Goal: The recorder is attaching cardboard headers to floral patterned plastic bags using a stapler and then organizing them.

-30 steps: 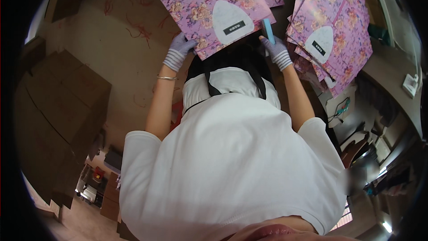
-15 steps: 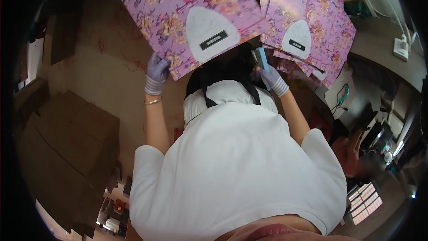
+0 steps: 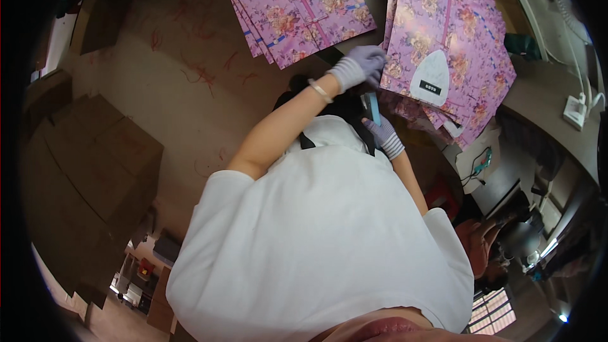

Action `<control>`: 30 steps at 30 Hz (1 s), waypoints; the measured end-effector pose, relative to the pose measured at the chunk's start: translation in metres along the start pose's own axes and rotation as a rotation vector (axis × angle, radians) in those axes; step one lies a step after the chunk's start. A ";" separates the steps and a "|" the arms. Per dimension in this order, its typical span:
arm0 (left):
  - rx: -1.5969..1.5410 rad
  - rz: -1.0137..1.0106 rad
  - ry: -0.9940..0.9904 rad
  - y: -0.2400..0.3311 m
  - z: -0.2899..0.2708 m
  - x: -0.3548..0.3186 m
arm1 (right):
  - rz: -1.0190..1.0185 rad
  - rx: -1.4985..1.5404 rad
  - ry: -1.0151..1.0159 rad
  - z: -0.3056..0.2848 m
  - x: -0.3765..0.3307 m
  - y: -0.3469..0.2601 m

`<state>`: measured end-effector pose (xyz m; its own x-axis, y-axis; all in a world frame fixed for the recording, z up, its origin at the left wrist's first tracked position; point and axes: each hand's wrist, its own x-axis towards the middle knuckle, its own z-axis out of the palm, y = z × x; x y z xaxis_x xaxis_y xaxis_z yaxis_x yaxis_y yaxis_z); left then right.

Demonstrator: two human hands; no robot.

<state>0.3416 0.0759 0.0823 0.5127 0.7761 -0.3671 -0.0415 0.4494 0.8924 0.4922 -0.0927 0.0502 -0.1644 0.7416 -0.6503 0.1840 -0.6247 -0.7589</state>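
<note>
Two stacks of pink floral cardboard sheets lie on the grey work surface (image 3: 190, 88). The left stack (image 3: 297, 6) sits at the top middle. The right stack (image 3: 449, 44) fans out at the top right, and its top sheet shows a white arched panel. My left hand (image 3: 360, 65), in a pale purple glove, reaches across my body and curls its fingers on the left edge of the right stack's top sheet. My right hand (image 3: 385, 138), in a striped glove, stays close to my chest and holds a small blue tool (image 3: 374, 109) upright, just below the left hand.
Flat brown cardboard boxes (image 3: 88, 164) are piled at the left. A white plug block with a cable (image 3: 576, 111) sits on the bench at the right. A small green-wired item on white card (image 3: 481, 161) and a red object (image 3: 443, 193) lie lower right.
My left hand let go of the left sheet and crossed rightward to the right stack. The left stack now lies flat, farther up. My right hand stayed near my chest with the blue tool.
</note>
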 end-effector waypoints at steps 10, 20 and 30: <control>0.030 -0.515 0.651 -0.080 -0.143 -0.096 | -0.109 -0.292 -0.115 0.018 0.041 -0.019; -0.312 -0.265 0.517 -0.056 -0.136 -0.114 | -0.135 -0.047 -0.212 0.083 0.112 -0.050; -0.268 -0.242 0.466 -0.048 -0.142 -0.128 | -0.068 -0.422 -0.045 0.116 0.126 -0.068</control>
<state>0.1559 0.0179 0.0495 0.1060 0.7228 -0.6829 -0.2170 0.6870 0.6935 0.3468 0.0151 0.0155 -0.2302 0.7608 -0.6068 0.5501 -0.4127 -0.7260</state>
